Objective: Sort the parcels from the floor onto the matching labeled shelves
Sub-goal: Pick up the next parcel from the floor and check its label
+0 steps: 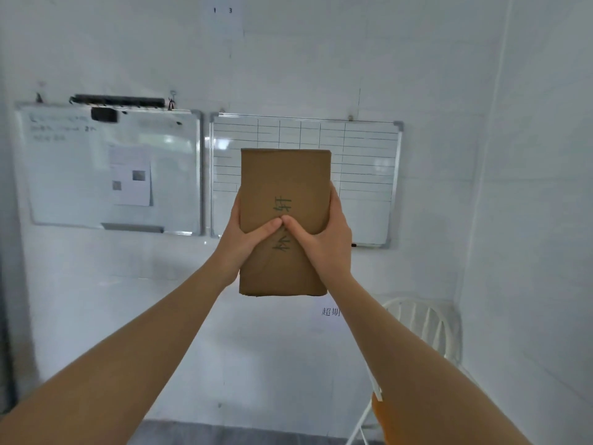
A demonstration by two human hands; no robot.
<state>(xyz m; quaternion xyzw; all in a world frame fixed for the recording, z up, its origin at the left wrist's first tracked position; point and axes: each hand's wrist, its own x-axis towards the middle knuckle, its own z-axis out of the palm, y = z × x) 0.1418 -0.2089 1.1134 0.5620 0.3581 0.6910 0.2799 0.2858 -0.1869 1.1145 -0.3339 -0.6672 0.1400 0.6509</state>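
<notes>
brown cardboard parcel (285, 200) — upright, held up mid-air, dark handwritten characters on its face

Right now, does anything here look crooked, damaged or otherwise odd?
Little stands out. The brown parcel is held upright and intact between the left hand and right hand, but its handwritten label runs sideways. The left whiteboard looks slightly tilted, though the wide lens may cause that.

Two whiteboards hang side by side on white wall: left whiteboard (106, 168) carries faint writing, an eraser (104, 115) and a taped paper sheet (131, 176); right whiteboard (362, 162) shows a ruled grid. White folding chair (423, 326) at lower right.
</notes>
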